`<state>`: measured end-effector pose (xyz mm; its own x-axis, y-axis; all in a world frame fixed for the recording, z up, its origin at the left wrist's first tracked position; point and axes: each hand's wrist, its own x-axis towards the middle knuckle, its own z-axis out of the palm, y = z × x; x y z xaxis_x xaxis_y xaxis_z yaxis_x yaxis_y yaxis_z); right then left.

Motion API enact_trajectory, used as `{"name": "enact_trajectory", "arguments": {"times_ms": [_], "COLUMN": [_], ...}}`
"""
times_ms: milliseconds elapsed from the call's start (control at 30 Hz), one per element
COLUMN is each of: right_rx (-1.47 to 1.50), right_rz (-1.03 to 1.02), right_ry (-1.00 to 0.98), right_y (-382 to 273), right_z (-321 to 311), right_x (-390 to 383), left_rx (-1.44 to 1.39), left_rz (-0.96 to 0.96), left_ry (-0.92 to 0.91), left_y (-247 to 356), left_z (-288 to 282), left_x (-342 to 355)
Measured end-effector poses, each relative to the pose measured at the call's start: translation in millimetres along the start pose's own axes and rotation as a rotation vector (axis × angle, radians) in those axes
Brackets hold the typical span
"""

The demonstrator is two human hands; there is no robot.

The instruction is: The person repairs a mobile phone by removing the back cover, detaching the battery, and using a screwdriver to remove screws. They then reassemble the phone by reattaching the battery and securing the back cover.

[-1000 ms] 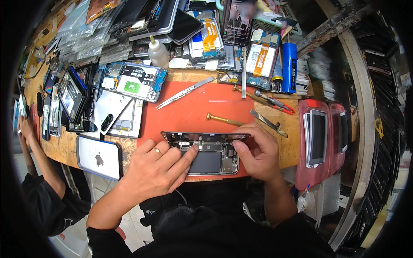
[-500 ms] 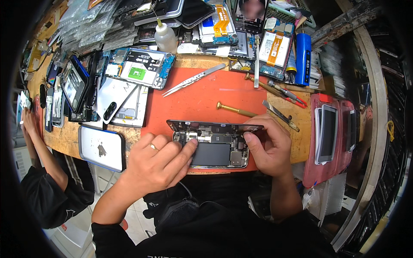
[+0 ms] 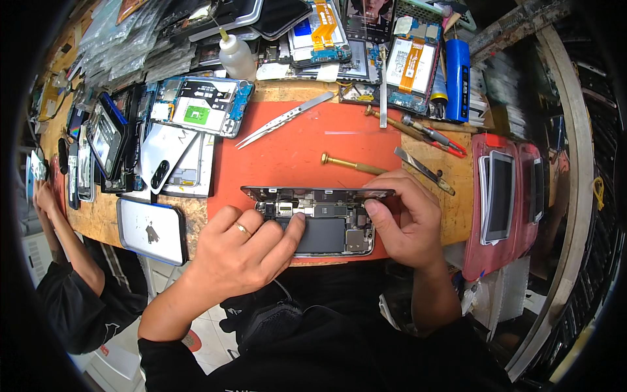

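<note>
An opened phone (image 3: 324, 234) lies at the front edge of the red mat, its battery and circuit boards bare. Its screen (image 3: 274, 192) stands tilted up along the far side. My left hand (image 3: 251, 251), a ring on one finger, is closed at the phone's left end. The index fingertip presses on a part inside, near the screen, and the other fingers are curled; its thumb is hidden. On the right, my right hand (image 3: 411, 225) pinches the right end of the raised screen between thumb and fingers.
Beyond the phone lie tweezers (image 3: 284, 121), a brass screwdriver (image 3: 353, 163) and a flat blade (image 3: 424, 171). Opened phones (image 3: 199, 106) and a plastic bottle (image 3: 236, 59) crowd the back. A white tray (image 3: 151, 232) sits left. Another person's arm (image 3: 75, 251) is at far left.
The view has shifted slightly. My left index fingertip has moved a little to the right inside the phone. The right hand keeps its hold on the screen.
</note>
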<state>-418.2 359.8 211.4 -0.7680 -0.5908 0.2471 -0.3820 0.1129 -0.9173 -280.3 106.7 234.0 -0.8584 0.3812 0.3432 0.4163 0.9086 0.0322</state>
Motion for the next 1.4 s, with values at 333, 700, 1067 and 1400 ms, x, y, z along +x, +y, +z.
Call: {"name": "enact_trajectory", "arguments": {"times_ms": [333, 700, 1067, 1400], "right_rx": [-0.038, -0.022, -0.009, -0.045], "right_rz": [-0.055, -0.055, -0.139, -0.129], "right_ry": [-0.002, -0.013, -0.031, -0.044], "right_y": [1.1, -0.4, 5.6, 2.4], "right_z": [-0.1, -1.0, -3.2, -4.3], "right_x": [1.3, 1.7, -0.9, -0.6], "left_rx": [-0.057, -0.114, -0.207, -0.149], "left_rz": [-0.016, -0.014, -0.144, -0.14], "left_ry": [-0.018, -0.114, 0.145, 0.065], "left_y": [-0.7, 0.5, 38.0, 42.4], "left_z": [-1.4, -10.0, 25.3, 28.5], "left_x": [3.2, 13.4, 24.4, 29.6]}}
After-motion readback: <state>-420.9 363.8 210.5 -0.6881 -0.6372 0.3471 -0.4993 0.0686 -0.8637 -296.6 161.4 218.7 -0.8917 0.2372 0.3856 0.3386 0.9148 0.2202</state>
